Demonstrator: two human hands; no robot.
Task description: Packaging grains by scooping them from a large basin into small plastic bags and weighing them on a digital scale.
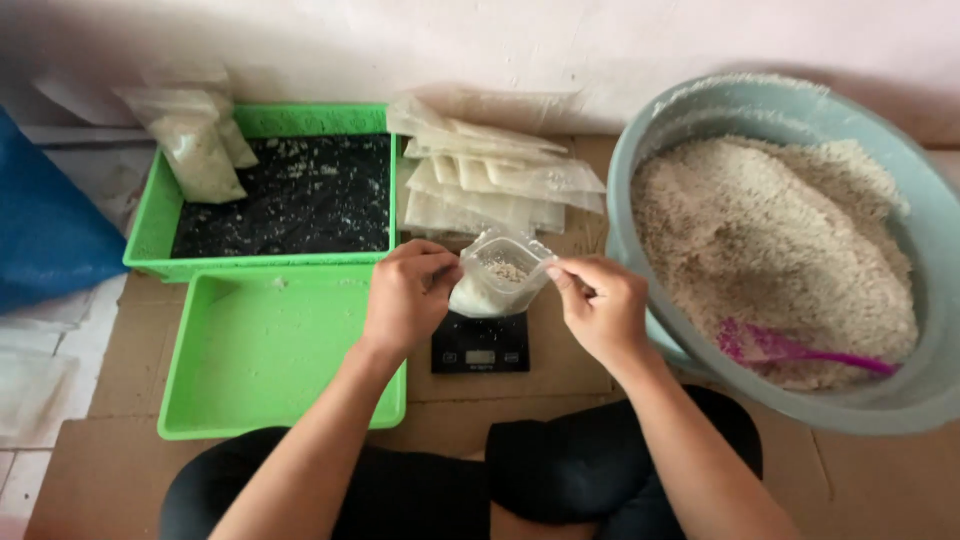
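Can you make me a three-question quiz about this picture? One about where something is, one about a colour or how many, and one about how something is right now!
1. Where does the pink scoop lie?
A. In the big grey basin of pale grains
B. On the small black scale
C. In the empty green tray

2. How many green trays are there?
A. One
B. Two
C. Four

3. How is the small clear bag right now?
A. Lying flat on the pile of empty bags
B. Held open at the top by the left hand and the right hand
C. Sealed inside the far tray

Answers:
1 A, the scoop rests on the grains in the basin.
2 B, one near and empty, one behind it.
3 B, fingers of both hands pinch its rim above the scale.
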